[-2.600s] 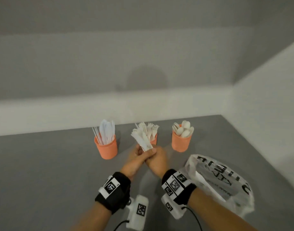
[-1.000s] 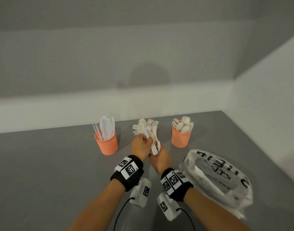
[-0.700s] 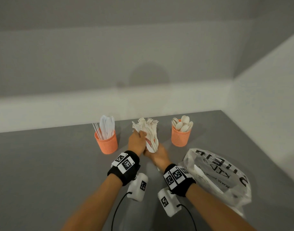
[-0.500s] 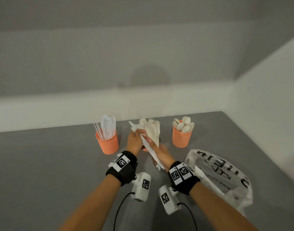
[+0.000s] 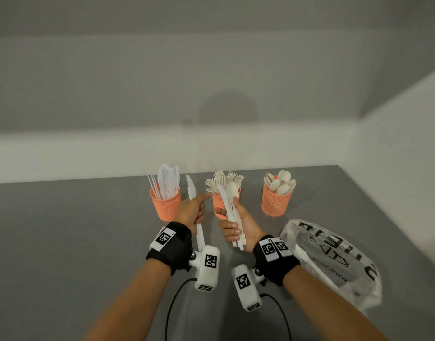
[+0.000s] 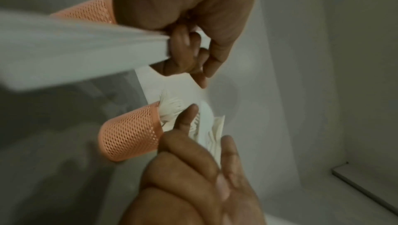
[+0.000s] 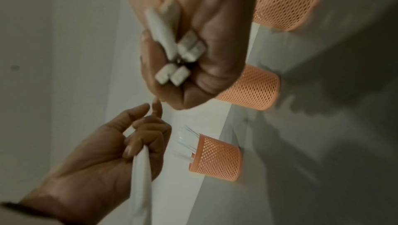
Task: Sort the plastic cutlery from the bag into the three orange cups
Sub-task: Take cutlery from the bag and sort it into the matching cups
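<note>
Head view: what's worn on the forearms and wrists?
Bare forearms, no sleeves. Each wrist has a black band: left wristband, right wristband, with white tags printed with black square codes. A white camera block with the same codes hangs under each; thin black cables trail back.

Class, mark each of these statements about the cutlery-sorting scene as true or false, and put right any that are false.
1. The left hand holds a single white knife. True.
2. The right hand is empty. False: it grips a bundle of cutlery by the handles.
3. The right cup holds spoons. True.
4. The plastic bag lies to the left of the cups. False: it lies on the table at the right, nearer the person than the cups.
5. The left cup is lying on its side. False: it stands upright with knives in it.
6. The middle cup has forks standing in it. True.
</note>
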Motion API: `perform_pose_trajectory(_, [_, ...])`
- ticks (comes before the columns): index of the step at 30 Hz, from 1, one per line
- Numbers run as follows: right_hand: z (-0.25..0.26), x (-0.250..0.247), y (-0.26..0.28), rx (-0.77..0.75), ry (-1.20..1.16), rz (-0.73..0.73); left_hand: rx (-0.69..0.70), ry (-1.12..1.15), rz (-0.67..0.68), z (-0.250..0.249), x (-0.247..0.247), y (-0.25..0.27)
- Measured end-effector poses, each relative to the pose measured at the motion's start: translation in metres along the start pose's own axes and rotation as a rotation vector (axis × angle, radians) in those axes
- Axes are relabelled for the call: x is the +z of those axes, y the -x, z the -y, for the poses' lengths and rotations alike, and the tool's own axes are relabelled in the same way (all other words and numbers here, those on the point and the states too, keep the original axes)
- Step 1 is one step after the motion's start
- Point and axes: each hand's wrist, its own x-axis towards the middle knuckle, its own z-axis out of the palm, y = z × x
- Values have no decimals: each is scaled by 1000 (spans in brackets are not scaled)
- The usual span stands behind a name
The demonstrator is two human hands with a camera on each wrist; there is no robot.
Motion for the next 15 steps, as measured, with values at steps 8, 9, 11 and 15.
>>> perform_pose_trajectory(8, [-6,11,1,78,91,109,109,-205,55,-1,9,10])
perform_pose_trajectory(9, [-6,11,1,73,96,96,125,-231,57,-1,11,10])
perform_pose_trajectory(11, [-6,13,3,47,144,28,148,-304,31,-1,14,12])
perform_pose_trajectory(15, [-7,18,1,-27,205,-136,152,-263,-37,-1,16,6])
